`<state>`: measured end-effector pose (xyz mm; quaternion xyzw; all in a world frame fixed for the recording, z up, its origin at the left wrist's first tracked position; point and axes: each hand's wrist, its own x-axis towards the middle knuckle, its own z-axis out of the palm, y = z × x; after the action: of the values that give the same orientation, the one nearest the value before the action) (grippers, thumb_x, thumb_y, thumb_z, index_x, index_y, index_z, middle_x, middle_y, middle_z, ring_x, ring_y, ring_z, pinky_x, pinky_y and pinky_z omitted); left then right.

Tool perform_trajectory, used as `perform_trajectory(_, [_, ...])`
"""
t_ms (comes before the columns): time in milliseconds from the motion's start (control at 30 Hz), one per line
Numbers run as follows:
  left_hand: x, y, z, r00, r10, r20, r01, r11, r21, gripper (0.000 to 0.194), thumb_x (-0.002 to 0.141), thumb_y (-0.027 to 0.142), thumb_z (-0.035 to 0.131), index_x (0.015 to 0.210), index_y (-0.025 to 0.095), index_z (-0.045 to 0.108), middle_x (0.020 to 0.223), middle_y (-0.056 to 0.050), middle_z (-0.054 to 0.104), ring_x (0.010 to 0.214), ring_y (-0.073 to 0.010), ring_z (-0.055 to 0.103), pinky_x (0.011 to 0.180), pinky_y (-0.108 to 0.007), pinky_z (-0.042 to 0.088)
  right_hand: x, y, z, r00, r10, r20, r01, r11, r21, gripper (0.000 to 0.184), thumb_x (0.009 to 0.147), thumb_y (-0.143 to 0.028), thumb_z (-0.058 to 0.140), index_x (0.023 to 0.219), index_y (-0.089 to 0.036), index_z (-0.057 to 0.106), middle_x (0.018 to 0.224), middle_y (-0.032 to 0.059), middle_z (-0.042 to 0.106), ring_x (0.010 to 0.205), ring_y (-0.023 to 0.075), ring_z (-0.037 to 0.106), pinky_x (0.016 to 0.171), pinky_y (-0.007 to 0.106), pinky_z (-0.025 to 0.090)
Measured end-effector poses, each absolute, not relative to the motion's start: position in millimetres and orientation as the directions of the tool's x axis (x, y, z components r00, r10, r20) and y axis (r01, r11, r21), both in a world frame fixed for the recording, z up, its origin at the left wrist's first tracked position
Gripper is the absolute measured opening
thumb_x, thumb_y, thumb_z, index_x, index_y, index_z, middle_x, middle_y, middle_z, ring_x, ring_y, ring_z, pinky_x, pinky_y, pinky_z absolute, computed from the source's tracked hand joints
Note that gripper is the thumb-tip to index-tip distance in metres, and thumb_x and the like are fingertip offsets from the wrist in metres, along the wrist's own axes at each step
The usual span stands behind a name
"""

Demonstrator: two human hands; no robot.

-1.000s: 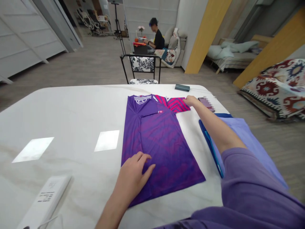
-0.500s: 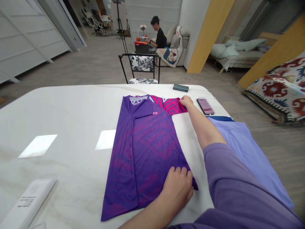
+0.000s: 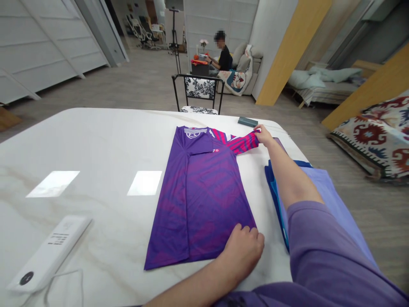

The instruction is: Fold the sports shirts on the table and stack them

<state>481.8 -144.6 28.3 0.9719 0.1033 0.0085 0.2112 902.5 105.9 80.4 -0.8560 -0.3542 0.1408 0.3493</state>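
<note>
A purple T-shirt (image 3: pixel 217 200) with pink-striped sleeves lies on the white table, its left side folded in over the front. My right hand (image 3: pixel 263 135) reaches to the far right and pinches the end of the striped sleeve (image 3: pixel 244 143), which is lifted a little off the table. Near the lower right corner of the shirt, my left hand (image 3: pixel 244 248) is closed on the hem, with its fingertips hidden. To the right of my right forearm lie folded clothes (image 3: pixel 332 196), light purple over dark blue, partly covered by my arm.
On the white table (image 3: pixel 105 140) lie a dark flat box (image 3: pixel 248 122) at the far edge, a phone (image 3: pixel 281 145) behind my right wrist, and a white device with a cable (image 3: pixel 51 251) at the lower left. A chair (image 3: pixel 200 91) stands beyond; farther back a person (image 3: pixel 224 57) sits.
My right hand has raised the sleeve end slightly, and the sleeve is more bunched. My left hand stays at the hem corner, which has been drawn in under the fingers. The camera view has shifted.
</note>
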Motion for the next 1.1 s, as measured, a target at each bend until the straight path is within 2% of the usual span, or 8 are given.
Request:
perform_trajectory(100, [457.6,-130.8,55.0,0.941,0.338,0.031,0.246,-0.742,0.623,0.01,0.103,0.029,0.068,0.11,0.022,0.07,0.106,-0.005,0.079,0.097,-0.0237,0.076,0.088,-0.036,0.055,891.1,111.1,92.2,0.672,0.74,-0.021,0.498,-0.473,-0.726,0.044,0.089,-0.019,0.066,0.13,-0.013,0.082,0.108,0.0153,0.083,0.085,0.0253,0.075,0.079,0.037,0.065])
perform_trajectory(233, [405.7,-107.2,94.6,0.816,0.571,0.085,0.175,-0.384,0.907,0.003,0.098,0.021,0.065,0.099,0.024,0.066,0.093,0.001,0.075,0.082,-0.0147,0.07,0.079,-0.027,0.052,868.9,149.9,115.8,0.63,0.776,0.015,0.522,-0.41,-0.748,0.048,0.087,-0.017,0.068,0.132,-0.01,0.084,0.112,0.0145,0.085,0.091,0.0242,0.078,0.085,0.035,0.065])
perform_trajectory(467, [298.9,-90.1,93.8,0.59,0.808,0.001,0.182,-0.134,0.974,0.018,0.106,0.035,0.06,0.092,0.024,0.065,0.09,-0.001,0.071,0.084,-0.018,0.068,0.08,-0.029,0.056,755.9,281.0,155.7,0.288,0.949,0.127,0.733,-0.133,-0.667,0.048,0.089,-0.023,0.081,0.136,-0.012,0.084,0.13,0.0117,0.084,0.113,0.0281,0.078,0.111,0.041,0.061])
perform_trajectory(567, [260.9,-96.0,74.0,0.57,0.817,-0.089,0.295,-0.103,0.95,0.022,0.106,0.04,0.058,0.09,0.025,0.063,0.086,-0.001,0.071,0.08,-0.0195,0.068,0.077,-0.031,0.057,683.7,327.6,142.7,0.07,0.992,0.107,0.776,0.013,-0.631,0.055,0.095,-0.029,0.083,0.147,-0.014,0.078,0.138,0.0114,0.081,0.119,0.027,0.077,0.117,0.042,0.058])
perform_trajectory(700, [231.2,-99.3,60.4,0.525,0.836,-0.159,0.579,-0.214,0.787,0.018,0.103,0.044,0.064,0.102,0.027,0.069,0.082,0.001,0.073,0.073,-0.0214,0.07,0.073,-0.034,0.056,627.7,350.2,107.3,0.0,1.0,-0.031,0.806,-0.018,-0.591,0.083,0.105,-0.048,0.08,0.175,-0.017,0.05,0.139,0.0139,0.081,0.102,0.0231,0.081,0.107,0.04,0.063])
perform_trajectory(900, [247.9,-81.3,62.1,0.533,0.846,-0.019,0.731,-0.449,0.513,0.02,0.114,0.037,0.059,0.12,0.025,0.074,0.096,-0.004,0.081,0.086,-0.0247,0.079,0.082,-0.037,0.058,665.0,323.2,76.6,0.15,0.987,-0.052,0.926,-0.159,-0.343,0.042,0.102,-0.035,0.08,0.139,-0.014,0.081,0.142,0.0172,0.08,0.131,0.0302,0.075,0.118,0.035,0.053])
perform_trajectory(1000, [261.4,-76.3,57.3,0.538,0.843,-0.021,0.772,-0.482,0.415,0.018,0.114,0.029,0.056,0.117,0.022,0.073,0.098,-0.005,0.08,0.085,-0.024,0.077,0.085,-0.038,0.056,697.6,301.7,65.4,0.234,0.972,-0.037,0.92,-0.234,-0.315,0.042,0.103,-0.032,0.075,0.139,-0.011,0.079,0.145,0.0209,0.076,0.136,0.0308,0.072,0.121,0.036,0.051])
perform_trajectory(1100, [263.7,-77.3,46.7,0.572,0.819,-0.049,0.764,-0.511,0.394,0.014,0.11,0.024,0.06,0.104,0.024,0.073,0.101,-0.004,0.079,0.086,-0.025,0.076,0.083,-0.041,0.054,721.1,288.3,51.6,0.349,0.937,0.003,0.889,-0.33,-0.317,0.053,0.106,-0.041,0.072,0.149,-0.01,0.071,0.151,0.0245,0.07,0.134,0.0304,0.072,0.118,0.036,0.054])
